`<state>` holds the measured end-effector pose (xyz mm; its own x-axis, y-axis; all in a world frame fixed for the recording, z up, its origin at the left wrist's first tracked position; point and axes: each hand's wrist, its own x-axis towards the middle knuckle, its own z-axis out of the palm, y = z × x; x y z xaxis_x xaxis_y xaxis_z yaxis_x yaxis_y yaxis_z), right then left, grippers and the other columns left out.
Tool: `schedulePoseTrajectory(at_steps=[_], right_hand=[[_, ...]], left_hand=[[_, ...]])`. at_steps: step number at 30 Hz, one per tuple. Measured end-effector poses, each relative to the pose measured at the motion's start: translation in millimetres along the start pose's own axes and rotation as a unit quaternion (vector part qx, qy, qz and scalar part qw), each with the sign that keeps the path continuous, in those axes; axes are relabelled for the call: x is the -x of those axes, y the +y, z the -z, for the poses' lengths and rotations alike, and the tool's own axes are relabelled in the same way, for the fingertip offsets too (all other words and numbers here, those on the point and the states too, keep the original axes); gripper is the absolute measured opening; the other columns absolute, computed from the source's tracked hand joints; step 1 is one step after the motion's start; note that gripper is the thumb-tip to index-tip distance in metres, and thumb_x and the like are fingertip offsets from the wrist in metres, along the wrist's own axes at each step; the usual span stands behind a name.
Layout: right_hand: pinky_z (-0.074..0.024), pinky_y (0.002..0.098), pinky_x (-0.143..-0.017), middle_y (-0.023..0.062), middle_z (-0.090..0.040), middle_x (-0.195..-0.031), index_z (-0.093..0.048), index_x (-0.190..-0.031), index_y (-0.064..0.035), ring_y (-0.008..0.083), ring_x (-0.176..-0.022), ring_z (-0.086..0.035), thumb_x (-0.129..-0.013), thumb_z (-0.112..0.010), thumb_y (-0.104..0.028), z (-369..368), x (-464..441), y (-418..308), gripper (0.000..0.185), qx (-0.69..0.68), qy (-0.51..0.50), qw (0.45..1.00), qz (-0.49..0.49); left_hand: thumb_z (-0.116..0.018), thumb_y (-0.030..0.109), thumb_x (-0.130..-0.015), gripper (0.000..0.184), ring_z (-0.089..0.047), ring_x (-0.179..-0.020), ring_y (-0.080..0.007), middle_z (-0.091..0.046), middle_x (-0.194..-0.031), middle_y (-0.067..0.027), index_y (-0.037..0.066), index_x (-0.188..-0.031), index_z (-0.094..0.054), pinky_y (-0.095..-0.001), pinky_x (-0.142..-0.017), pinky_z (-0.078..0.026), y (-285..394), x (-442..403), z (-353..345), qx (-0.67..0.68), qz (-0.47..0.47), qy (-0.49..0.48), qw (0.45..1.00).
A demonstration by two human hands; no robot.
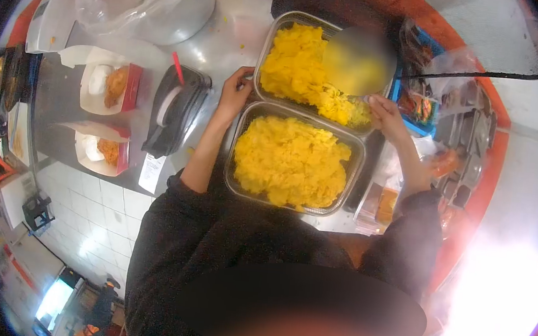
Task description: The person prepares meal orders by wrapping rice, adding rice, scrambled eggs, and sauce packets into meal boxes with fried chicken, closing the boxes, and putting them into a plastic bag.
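1. Far tray [264, 54] of yellow food [296, 58]: between the hands, long axis roughly nine-to-three.
2. Left hand [237, 88]: curled at its nine-o'clock rim, grip unclear.
3. Right hand [386, 115]: four o'clock, nearer, apparently pinching a utensil handle [366, 99].

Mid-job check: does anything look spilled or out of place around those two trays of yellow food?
Yes, slightly: a few small yellow bits lie on the steel counter, left of the trays. They look spilled, since similar food fills the near tray. Part of the far tray is blurred, so I can't judge there.
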<state>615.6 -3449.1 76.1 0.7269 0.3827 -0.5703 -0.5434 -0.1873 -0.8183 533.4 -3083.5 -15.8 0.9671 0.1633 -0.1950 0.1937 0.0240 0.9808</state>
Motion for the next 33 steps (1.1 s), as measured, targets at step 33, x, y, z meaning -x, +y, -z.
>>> schedulePoseTrajectory(at_steps=[33], right_hand=[[-0.0322, 0.0226, -0.051, -0.0015, -0.039, -0.063, -0.044, -0.125, 0.0018, 0.0091, -0.051, -0.036, -0.095, -0.039, -0.013, -487.7, -27.9, -50.8, 0.034, -0.239, -0.17, 0.952, 0.088]], left_hand=[[-0.058, 0.018, -0.084, 0.031, -0.038, -0.127, -0.0267, -0.049, -0.129, -0.0023, 0.02, -0.115, -0.057, -0.0499, -0.106, -0.022, 129.5, 197.6, 315.5, -0.518, -0.206, 0.238, 0.795]])
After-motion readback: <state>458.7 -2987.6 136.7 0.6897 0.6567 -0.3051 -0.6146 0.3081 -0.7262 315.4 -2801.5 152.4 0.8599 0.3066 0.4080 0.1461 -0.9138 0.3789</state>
